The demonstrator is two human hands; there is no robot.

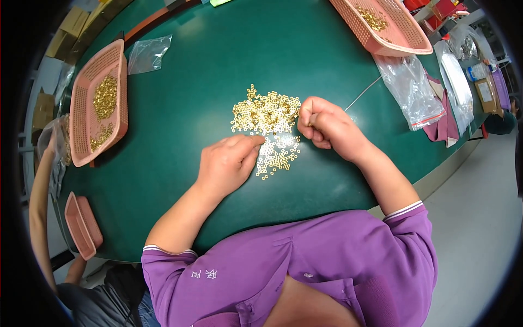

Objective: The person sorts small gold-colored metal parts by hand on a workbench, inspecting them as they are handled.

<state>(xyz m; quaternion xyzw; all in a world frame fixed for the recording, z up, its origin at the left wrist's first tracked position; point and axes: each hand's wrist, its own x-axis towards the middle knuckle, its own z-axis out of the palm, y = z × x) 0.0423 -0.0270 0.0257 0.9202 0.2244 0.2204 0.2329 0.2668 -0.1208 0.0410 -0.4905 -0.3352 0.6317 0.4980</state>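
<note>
Many small gold rings (265,113) lie in a loose pile on the green table, and a thinner scatter of rings (277,159) spreads on its near side. My left hand (226,163) rests at the left edge of the pile, fingers drawn together, the index fingertip among the rings; whatever it pinches is hidden. To the right of the pile my right hand (329,125) is closed round a thin metal rod (364,94), which sticks out behind it toward the far right. A small gold spot shows at the right fingertips, too small to name.
Pink baskets with gold pieces stand at the left (123,98) and far right (370,46). A smaller pink tray (73,229) sits at the near left, by another person's arm (39,212). Plastic bags lie at the far left (150,54) and right (408,90).
</note>
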